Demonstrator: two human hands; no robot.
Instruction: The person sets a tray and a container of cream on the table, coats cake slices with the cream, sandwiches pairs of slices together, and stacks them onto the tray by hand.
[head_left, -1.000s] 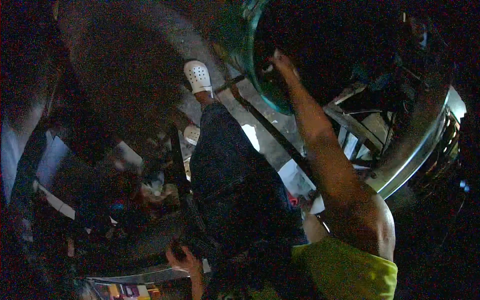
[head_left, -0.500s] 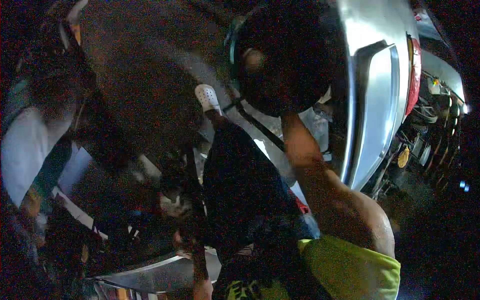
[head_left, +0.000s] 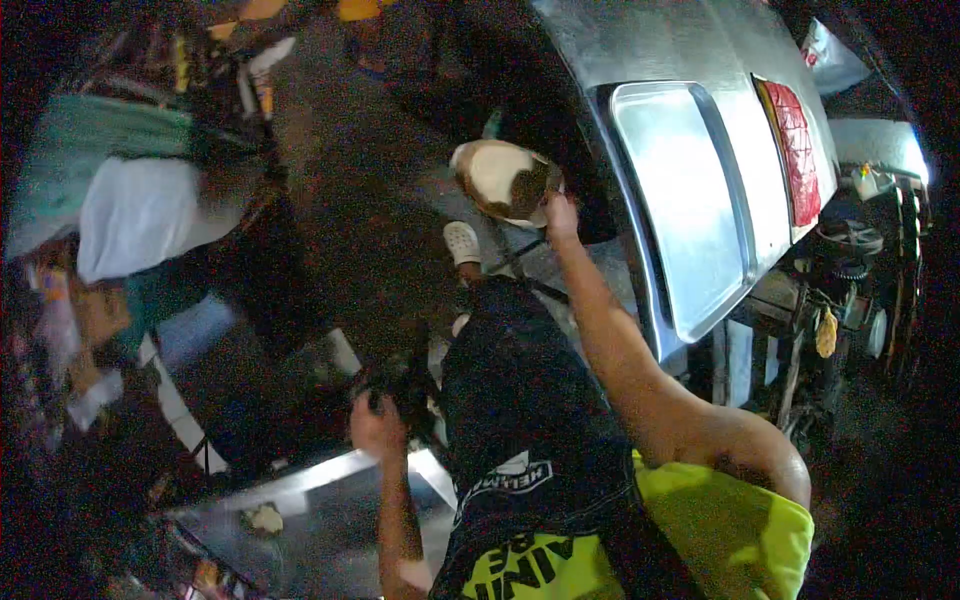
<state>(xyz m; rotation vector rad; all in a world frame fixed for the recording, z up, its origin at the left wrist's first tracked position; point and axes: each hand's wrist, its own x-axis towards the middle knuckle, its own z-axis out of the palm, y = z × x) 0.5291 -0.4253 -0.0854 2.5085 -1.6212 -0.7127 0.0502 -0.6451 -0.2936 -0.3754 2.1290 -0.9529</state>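
Observation:
My right hand (head_left: 561, 215) is closed on the near edge of a round vessel (head_left: 498, 172), patched white and brown, out in front of my legs. Whether the pale part is its inside or its outer wall I cannot tell. Lower on the left, my left hand (head_left: 378, 427) is closed and slightly blurred, with something dark at its fingers that I cannot make out. A white perforated clog (head_left: 461, 242) is on my foot just below the vessel.
To the right, a metal table (head_left: 660, 40) carries a shallow metal tray (head_left: 678, 190) and a red wrapped slab (head_left: 795, 150). Another metal surface (head_left: 330, 525) lies behind my left hand. At the left hangs or lies a white sack (head_left: 140, 215). The floor (head_left: 345, 190) is dark.
The round vessel, a large dark disc before, has turned and sits farther off, showing its white and brown patches. My left hand has come up. The view has shifted, showing more of the tray.

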